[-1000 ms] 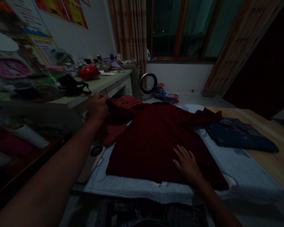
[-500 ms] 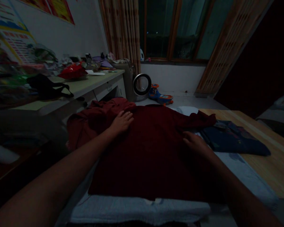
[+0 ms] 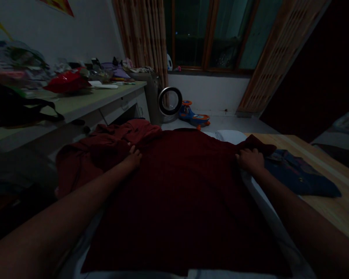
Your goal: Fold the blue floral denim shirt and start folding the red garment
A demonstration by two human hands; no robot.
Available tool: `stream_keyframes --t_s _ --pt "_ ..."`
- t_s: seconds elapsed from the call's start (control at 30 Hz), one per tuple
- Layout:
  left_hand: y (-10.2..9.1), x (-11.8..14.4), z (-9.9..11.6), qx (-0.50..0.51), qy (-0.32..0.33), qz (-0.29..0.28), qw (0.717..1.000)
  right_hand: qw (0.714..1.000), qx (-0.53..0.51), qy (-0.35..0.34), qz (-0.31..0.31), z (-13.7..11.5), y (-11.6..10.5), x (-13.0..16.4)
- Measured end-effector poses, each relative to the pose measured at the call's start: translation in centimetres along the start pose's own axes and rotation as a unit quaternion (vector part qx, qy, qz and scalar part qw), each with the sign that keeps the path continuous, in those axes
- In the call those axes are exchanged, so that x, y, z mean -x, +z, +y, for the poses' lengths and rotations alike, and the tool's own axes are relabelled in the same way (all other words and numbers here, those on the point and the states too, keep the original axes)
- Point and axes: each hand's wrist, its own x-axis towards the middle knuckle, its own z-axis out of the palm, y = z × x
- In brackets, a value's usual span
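A dark red shirt lies spread out, its collar at the far end and its hem towards me. My left hand is closed on the shirt's left side, near the sleeve. On the opposite edge, my right hand has its fingers curled around the cloth just below the right sleeve. Under the shirt is a pale cloth, showing along the right side and the near edge. A heap of lighter red cloth sits beside my left hand.
A folded dark blue garment rests on the wooden surface at right. Along the left stands a desk with a red bag and clutter. Beyond are an open round washer door and a blue-orange ride-on toy.
My left hand has moved left and closed on the shirt's side. My right hand has moved out and closed on the right edge. The shirt looks wider and nearer to me.
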Motion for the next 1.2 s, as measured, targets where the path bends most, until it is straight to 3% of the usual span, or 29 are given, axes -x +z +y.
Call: stream_keyframes --t_s 0.1,0.17,0.23,0.33,0.4,0.53,0.67,0.77,0.87,0.93,1.0,1.1,1.2 --pt "-0.5 -0.8 2.3 -0.036 -0.006 -0.005 0.999 1.0 0.011 0.011 -0.002 -0.4 -1.2 -0.3" --pt "-1.0 -1.4 5.0 -0.02 0.011 0.01 1.0 0.999 -0.001 0.016 0.031 -2.7 -1.8 -0.4" --pt "-1.1 -1.8 7.8 0.019 0.042 0.031 0.998 0.997 -0.047 -0.036 0.057 -6.2 -1.6 -0.2" --pt "0.1 -2.1 11.2 0.069 0.09 0.018 0.993 0.98 -0.109 -0.161 0.041 -10.5 0.9 0.2" --pt "1.5 -1.9 12.2 0.097 0.092 -0.019 0.991 0.977 -0.121 -0.173 0.007 -11.3 3.7 0.3" --pt "3.4 -1.0 11.6 0.122 0.072 -0.041 0.989 0.989 -0.111 -0.072 -0.064 -8.2 7.9 -0.5" --pt "2.8 -0.5 10.7 0.113 0.015 -0.036 0.993 0.992 -0.081 -0.029 -0.096 -6.3 7.5 -2.1" --pt "1.6 -1.5 10.9 0.098 -0.019 -0.018 0.995 0.994 -0.073 -0.026 -0.081 -8.7 5.4 -3.5" --pt "0.8 -3.9 11.6 0.092 -0.004 0.042 0.995 0.985 -0.127 -0.107 -0.04 -13.0 4.1 -4.9" --pt "1.0 -5.7 11.9 0.092 0.024 0.073 0.993 0.972 -0.174 -0.153 -0.046 -15.7 4.1 -5.7" --pt "1.7 -7.2 11.7 0.091 0.043 0.067 0.993 0.962 -0.199 -0.183 -0.043 -17.3 4.8 -6.6" --pt "3.1 -8.3 10.8 0.104 0.015 0.005 0.994 0.964 -0.188 -0.178 -0.063 -16.8 6.9 -8.0" --pt "3.7 -8.8 9.5 0.098 -0.058 -0.021 0.993 0.982 -0.144 -0.091 -0.077 -13.5 8.9 -9.4"
